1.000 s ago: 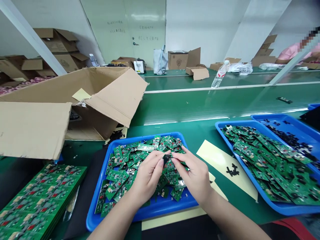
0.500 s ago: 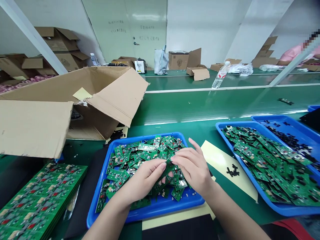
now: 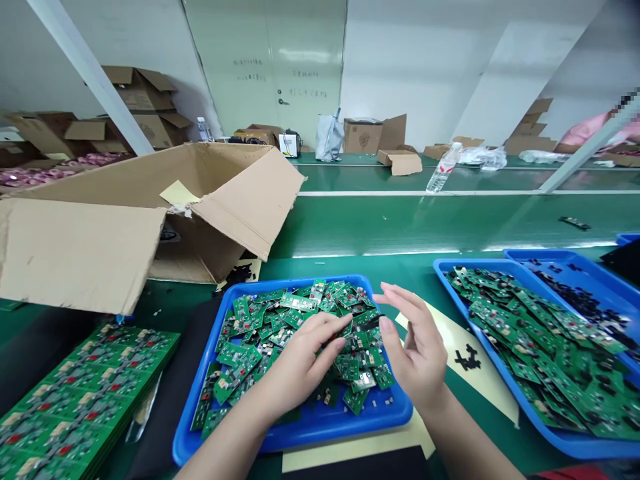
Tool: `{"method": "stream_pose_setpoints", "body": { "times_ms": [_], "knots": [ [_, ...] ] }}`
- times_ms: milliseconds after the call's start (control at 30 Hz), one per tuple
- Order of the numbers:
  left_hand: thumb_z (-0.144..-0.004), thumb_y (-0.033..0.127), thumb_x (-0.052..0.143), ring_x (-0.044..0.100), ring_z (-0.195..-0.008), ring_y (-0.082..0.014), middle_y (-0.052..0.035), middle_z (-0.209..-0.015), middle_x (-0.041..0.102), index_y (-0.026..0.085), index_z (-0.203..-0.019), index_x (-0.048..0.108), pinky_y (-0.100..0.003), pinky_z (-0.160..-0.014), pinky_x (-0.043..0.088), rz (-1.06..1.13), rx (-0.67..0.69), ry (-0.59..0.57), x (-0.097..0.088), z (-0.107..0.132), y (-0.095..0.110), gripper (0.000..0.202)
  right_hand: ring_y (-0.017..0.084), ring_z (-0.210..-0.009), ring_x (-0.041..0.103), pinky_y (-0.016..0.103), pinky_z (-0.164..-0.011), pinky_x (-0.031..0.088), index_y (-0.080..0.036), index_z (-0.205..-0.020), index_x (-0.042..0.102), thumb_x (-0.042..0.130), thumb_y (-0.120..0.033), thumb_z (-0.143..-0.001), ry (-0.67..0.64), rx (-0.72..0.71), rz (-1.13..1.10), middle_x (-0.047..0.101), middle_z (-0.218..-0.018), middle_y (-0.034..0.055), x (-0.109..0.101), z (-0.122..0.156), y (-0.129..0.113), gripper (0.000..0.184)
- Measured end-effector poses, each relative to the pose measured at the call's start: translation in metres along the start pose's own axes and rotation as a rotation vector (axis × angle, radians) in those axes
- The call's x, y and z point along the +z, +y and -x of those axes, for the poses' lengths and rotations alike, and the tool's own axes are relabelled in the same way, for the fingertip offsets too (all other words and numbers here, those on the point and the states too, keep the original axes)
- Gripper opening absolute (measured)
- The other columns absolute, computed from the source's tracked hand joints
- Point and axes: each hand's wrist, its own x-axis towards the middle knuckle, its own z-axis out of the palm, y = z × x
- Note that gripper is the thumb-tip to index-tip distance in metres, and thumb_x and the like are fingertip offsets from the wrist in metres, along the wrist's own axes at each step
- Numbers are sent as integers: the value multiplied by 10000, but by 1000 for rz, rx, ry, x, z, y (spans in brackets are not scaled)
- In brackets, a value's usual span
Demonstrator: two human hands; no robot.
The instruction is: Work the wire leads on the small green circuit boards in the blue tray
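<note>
dark strip (image 3: 369, 323) showed between left hand (image 3: 305, 355) and right hand (image 3: 421, 348)
left's hold couldn't be told; right gaped beside it.

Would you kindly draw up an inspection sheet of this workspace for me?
Surface: green bench, partly covered by trays and paper.
Job's things: loose circuit boards heaped in the middle blue tray; a dark piece between the hands.
Clutter: small black pieces on yellow paper; stacked board panels at the left.
Hands: left hand over the tray; right hand at its right edge, fingers parted; which holds the dark piece is unclear.
Cables: nothing seen for certain.
Surroundings: open cardboard box, tilted bottle, closed door behind.
</note>
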Motion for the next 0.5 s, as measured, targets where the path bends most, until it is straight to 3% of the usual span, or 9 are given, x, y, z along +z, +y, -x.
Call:
{"method": "stream_pose_setpoints", "body": {
  "times_ms": [167,233,300,367,433,500],
  "knots": [
    [-875,159,537,596,-941,-191,-71,-1026,619,244,-1263,485,-366,-796,532,-178,206,173,1,1,-7,400,221,-1036,608,450,-906,499,-275,-1259,491,437,-201,-920,203,184,-245,474,-1321,94,-2,-3,2,351],
    [-863,136,552,593,-934,-191,-81,-1020,610,217,-1215,516,-356,-785,533,-239,274,231,2,1,-8,364,219,-1024,616,447,-907,496,-268,-1238,505,412,-266,-939,181,265,-310,525,-1285,94,-3,-5,3,314],
    [-848,113,566,590,-947,-189,-84,-1030,598,207,-1167,547,-342,-791,533,-279,314,283,2,1,-8,333,212,-969,637,450,-941,468,-246,-1107,587,413,-302,-943,21,354,-353,656,-1072,74,-5,-7,2,246],
    [-835,83,573,590,-938,-179,-74,-1023,589,211,-1139,566,-324,-788,533,-304,349,331,2,1,-8,329,200,-883,655,430,-952,451,-228,-956,638,465,-320,-924,-195,443,-376,695,-876,44,-6,-8,0,199],
    [-823,51,578,589,-904,-164,-63,-998,584,214,-1135,573,-306,-769,533,-320,376,372,2,1,-9,353,192,-840,652,383,-882,481,-216,-910,651,530,-335,-890,-373,543,-401,688,-845,37,-5,-8,-4,170],
    [-814,32,583,587,-888,-159,-58,-982,581,215,-1140,576,-297,-752,532,-328,389,400,2,2,-10,374,189,-834,646,335,-780,501,-211,-977,644,572,-348,-863,-497,647,-474,680,-865,43,-3,-7,-6,192]
  ]
}}
